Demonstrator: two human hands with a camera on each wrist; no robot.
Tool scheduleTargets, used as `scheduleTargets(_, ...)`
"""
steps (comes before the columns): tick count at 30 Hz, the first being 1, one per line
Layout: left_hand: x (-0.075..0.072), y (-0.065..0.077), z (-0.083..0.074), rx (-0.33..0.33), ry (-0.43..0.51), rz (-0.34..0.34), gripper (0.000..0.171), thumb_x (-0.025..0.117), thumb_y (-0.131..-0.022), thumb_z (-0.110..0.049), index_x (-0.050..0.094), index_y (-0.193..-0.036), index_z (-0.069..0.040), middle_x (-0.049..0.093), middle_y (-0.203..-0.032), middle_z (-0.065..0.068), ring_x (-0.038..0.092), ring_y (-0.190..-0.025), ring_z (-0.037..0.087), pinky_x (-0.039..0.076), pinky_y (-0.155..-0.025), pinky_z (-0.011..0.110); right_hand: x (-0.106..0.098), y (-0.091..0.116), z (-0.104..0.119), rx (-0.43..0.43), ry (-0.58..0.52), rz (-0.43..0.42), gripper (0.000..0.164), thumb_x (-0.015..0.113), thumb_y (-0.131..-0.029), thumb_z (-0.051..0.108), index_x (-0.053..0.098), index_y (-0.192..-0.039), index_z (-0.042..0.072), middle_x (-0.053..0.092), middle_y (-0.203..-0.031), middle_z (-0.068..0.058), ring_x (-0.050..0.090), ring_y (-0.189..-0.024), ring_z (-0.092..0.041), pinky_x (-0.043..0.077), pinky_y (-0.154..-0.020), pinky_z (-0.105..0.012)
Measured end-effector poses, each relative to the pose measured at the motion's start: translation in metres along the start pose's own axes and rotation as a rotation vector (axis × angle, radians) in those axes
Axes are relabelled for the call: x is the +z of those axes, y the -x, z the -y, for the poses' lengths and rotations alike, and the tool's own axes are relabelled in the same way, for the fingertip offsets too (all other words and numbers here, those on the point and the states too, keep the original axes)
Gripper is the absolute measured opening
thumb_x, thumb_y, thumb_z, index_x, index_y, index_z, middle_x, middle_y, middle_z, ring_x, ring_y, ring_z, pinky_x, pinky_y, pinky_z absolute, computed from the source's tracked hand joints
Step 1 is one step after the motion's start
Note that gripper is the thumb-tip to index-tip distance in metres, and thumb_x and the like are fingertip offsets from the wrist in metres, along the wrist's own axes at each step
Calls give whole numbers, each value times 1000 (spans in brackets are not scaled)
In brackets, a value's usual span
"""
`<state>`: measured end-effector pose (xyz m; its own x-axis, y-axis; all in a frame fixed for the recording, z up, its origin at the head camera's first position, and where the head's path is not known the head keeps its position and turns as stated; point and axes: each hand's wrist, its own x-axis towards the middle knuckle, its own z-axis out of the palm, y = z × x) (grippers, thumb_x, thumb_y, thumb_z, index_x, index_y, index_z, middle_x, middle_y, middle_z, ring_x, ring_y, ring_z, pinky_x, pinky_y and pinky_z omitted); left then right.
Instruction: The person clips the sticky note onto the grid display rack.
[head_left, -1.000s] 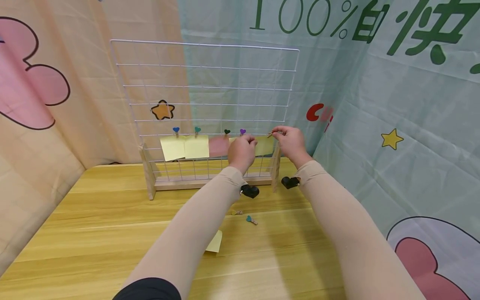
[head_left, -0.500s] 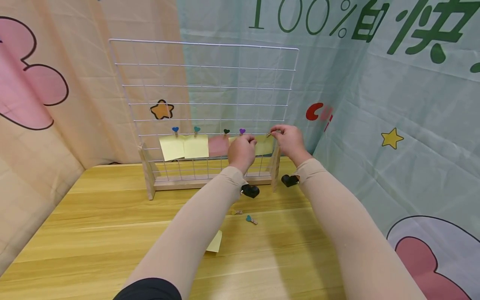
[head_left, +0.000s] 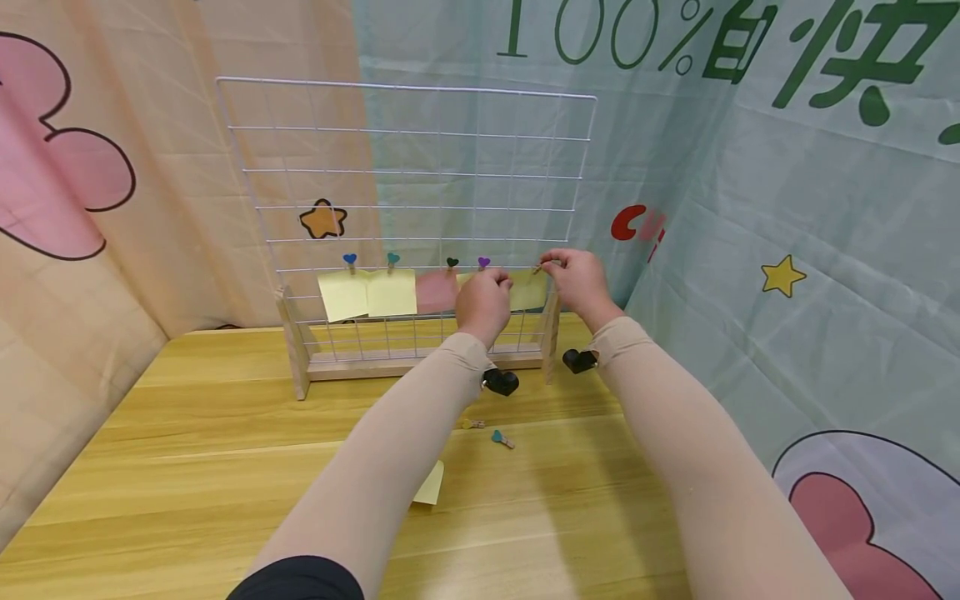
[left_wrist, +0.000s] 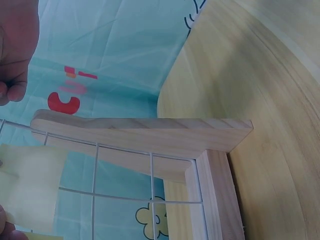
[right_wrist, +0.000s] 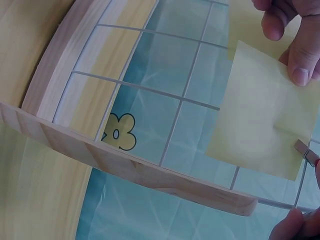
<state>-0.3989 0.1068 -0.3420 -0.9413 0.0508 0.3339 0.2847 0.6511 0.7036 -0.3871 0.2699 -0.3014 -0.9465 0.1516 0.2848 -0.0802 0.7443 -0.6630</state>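
Observation:
A white wire grid [head_left: 420,175] stands upright in a wooden base [head_left: 420,369]. Along one of its lower wires hang yellow notes [head_left: 343,296] and a pink note [head_left: 437,292], held by small clothespins with hearts. My left hand [head_left: 483,307] pinches the left side of a yellow sticky note [right_wrist: 265,115] against the grid, its thumb on the paper in the right wrist view. At that note's other upper corner, my right hand [head_left: 581,283] pinches a small wooden clothespin [right_wrist: 306,151], whose tip overlaps the paper. Part of a further yellow note is hidden behind my left hand.
On the wooden table [head_left: 225,467] in front of the grid lie a yellow clothespin [head_left: 473,424] and a teal heart clothespin [head_left: 503,439]. Another yellow note [head_left: 430,485] lies partly under my left forearm. Printed curtains [head_left: 825,250] close in behind and at both sides.

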Motion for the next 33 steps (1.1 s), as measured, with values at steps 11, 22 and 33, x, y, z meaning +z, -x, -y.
scheduleTargets(11, 0, 1, 0, 1, 7, 1, 26, 59, -109, -33, 77, -122, -20, 78, -119, -1, 74, -105, 21, 60, -89, 40, 2, 4, -5, -44, -12, 0, 34, 58, -110, 28, 71, -139, 16, 67, -74, -7, 32, -44, -15, 34, -45, -28)
scheduleTargets(22, 0, 2, 2, 9, 32, 7, 26, 59, -109, -32, 76, -124, -20, 78, -118, -2, 74, -101, 19, 60, -86, 39, 3, 8, -7, -67, -53, 10, 37, 57, -110, 25, 65, -146, 17, 75, -129, -13, 34, -44, -15, 37, -47, -27)
scheduleTargets(33, -2, 5, 1, 7, 69, -15, 22, 60, -109, -31, 74, -119, -18, 78, -112, 0, 72, -95, 20, 59, -82, 38, 5, 8, -8, -75, -41, 11, 39, 57, -111, 24, 62, -149, 19, 62, -74, -10, 34, -44, -16, 36, -45, -28)
